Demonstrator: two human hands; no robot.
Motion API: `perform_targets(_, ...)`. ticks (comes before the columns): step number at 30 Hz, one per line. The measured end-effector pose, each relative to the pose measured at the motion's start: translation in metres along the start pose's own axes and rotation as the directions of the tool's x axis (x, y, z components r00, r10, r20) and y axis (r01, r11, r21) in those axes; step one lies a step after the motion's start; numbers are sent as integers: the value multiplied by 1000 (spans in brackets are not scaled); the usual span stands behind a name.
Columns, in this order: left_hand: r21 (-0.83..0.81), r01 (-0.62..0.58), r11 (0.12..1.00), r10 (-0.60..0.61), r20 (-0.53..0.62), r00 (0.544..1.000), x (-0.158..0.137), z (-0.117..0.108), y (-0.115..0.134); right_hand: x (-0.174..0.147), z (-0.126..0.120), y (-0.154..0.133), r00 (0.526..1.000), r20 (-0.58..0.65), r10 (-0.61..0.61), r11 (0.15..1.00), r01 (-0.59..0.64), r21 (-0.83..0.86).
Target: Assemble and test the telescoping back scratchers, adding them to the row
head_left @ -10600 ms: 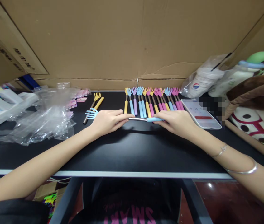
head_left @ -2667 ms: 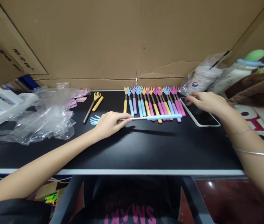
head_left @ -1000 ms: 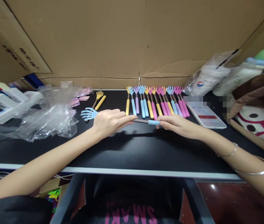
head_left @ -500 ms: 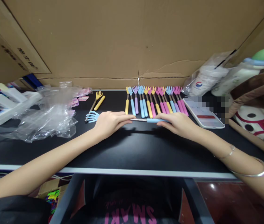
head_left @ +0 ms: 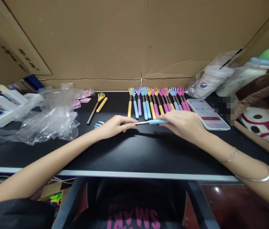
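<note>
A blue back scratcher (head_left: pixel 143 123) with a metal rod is held level above the black table by both hands. My left hand (head_left: pixel 114 126) is closed around its claw end, and blue claw tips poke out on the left. My right hand (head_left: pixel 183 124) grips the blue handle, whose far end is hidden by the palm. Behind the hands lies a row of several back scratchers (head_left: pixel 146 106) with yellow, blue, purple and pink handles, claws pointing away. Left of them lies a yellow-clawed rod (head_left: pixel 94 109), with a loose yellow handle (head_left: pixel 102 104) beside it.
Crumpled clear plastic bags (head_left: pixel 53 114) lie on the left, near a white power strip (head_left: pixel 12 111). On the right are a phone (head_left: pixel 208 114), a bagged cup (head_left: pixel 212 81), a bottle (head_left: pixel 246 76) and a plush bag (head_left: pixel 263 124). A cardboard wall (head_left: pixel 115 41) stands behind.
The left hand has moved slightly right and covers more of the blue claw. My right hand has shifted further over the handle, and the rod now tilts up a little on the right.
</note>
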State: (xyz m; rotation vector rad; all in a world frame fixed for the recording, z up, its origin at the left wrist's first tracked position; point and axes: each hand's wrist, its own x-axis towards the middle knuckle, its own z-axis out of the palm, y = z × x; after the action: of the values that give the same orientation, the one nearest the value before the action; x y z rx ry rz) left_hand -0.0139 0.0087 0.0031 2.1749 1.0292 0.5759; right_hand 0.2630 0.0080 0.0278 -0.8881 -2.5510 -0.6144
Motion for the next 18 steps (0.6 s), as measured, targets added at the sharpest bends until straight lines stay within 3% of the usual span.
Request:
perform_targets(4, 19, 9, 1000, -9, 14, 1000, -1, -1, 6, 0, 1, 2, 999, -33, -22, 998, 20, -53)
perform_targets(10, 185, 17, 983, -27, 54, 998, -4, -1, 13, 1, 1, 3, 1000, -14, -9, 997, 8, -70)
perform_targets(14, 319, 16, 948, -9, -24, 1000, -4, -1, 10, 2, 3, 2, 1000, -23, -20, 999, 19, -38)
perform_targets(18, 528, 27, 849, 66, -157, 985, -5, 0, 8, 2, 7, 1, 1000, -28, 1, 998, 1, 64)
